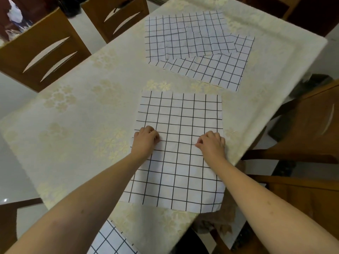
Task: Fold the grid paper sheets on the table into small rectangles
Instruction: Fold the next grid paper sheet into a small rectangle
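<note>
A white sheet of grid paper (178,153) with black lines lies flat in front of me, its near right corner hanging past the table edge. My left hand (145,139) rests with curled fingers on the sheet's left edge, about halfway up. My right hand (211,142) presses with curled fingers on the sheet near its right edge at the same height. Whether either hand pinches the paper I cannot tell. A pile of several overlapping grid sheets (198,46) lies farther back on the table. Another grid sheet (111,239) pokes in at the bottom edge.
The table wears a cream floral tablecloth (73,116). Wooden chairs stand at the far left (42,50), far middle (117,17) and right (311,125). The table edge runs diagonally along the right side, close to my right arm.
</note>
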A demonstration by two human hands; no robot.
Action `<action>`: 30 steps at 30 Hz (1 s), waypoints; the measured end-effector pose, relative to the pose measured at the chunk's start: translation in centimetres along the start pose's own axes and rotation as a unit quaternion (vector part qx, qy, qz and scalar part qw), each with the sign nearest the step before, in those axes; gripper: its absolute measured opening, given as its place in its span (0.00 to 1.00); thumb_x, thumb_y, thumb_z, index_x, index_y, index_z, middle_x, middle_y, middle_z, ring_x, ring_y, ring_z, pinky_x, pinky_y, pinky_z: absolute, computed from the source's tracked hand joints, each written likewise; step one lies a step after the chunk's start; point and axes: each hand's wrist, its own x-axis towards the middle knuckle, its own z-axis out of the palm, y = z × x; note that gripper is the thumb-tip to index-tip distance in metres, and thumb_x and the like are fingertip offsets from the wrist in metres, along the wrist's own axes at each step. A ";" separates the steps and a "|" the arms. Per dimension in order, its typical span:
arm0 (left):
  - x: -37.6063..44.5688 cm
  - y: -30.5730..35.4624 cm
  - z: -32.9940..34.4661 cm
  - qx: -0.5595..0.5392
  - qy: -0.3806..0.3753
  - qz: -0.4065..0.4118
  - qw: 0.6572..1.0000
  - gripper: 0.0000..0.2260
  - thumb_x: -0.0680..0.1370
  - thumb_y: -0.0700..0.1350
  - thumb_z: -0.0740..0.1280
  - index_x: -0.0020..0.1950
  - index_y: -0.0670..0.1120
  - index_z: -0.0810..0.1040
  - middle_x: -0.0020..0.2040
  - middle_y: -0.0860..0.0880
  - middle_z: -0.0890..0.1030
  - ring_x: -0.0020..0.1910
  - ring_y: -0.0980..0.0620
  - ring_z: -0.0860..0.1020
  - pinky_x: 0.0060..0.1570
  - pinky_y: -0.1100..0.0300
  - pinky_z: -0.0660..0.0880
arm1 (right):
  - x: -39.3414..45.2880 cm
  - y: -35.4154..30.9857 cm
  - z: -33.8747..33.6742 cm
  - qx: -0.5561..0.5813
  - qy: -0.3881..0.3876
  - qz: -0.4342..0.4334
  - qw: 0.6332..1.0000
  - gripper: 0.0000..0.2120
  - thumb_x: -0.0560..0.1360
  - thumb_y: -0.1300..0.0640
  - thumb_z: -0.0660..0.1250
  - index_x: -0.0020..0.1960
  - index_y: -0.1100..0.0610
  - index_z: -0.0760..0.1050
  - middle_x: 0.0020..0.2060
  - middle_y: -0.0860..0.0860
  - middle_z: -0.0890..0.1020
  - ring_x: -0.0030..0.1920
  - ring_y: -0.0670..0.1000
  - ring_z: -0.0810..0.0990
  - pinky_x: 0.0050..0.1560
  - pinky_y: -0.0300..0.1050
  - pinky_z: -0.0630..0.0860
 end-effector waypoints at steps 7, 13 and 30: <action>0.1 0.0 -3.0 -0.072 0.039 0.085 0.993 0.02 0.76 0.38 0.69 0.44 0.42 0.77 0.41 0.46 0.80 0.39 0.46 0.77 0.38 0.57 0.70 | -0.4 0.1 -1.3 0.016 0.036 -0.046 0.998 0.07 0.79 0.49 0.62 0.48 0.51 0.75 0.46 0.46 0.78 0.52 0.51 0.73 0.52 0.44 0.61; -0.6 -0.6 -6.1 -0.030 0.006 0.123 0.992 0.07 0.79 0.46 0.66 0.53 0.43 0.78 0.41 0.47 0.82 0.39 0.47 0.77 0.35 0.59 0.66 | -1.1 0.3 -2.6 0.008 0.074 -0.133 0.988 0.06 0.78 0.53 0.65 0.51 0.54 0.78 0.42 0.48 0.83 0.43 0.52 0.79 0.52 0.44 0.64; -3.2 -9.1 -16.8 0.085 0.126 0.167 0.974 0.03 0.75 0.38 0.70 0.47 0.41 0.83 0.40 0.43 0.84 0.37 0.41 0.80 0.36 0.53 0.74 | -3.4 -1.8 -8.2 -0.062 0.167 -0.151 0.972 0.05 0.76 0.59 0.68 0.49 0.57 0.81 0.40 0.54 0.85 0.40 0.58 0.81 0.48 0.49 0.72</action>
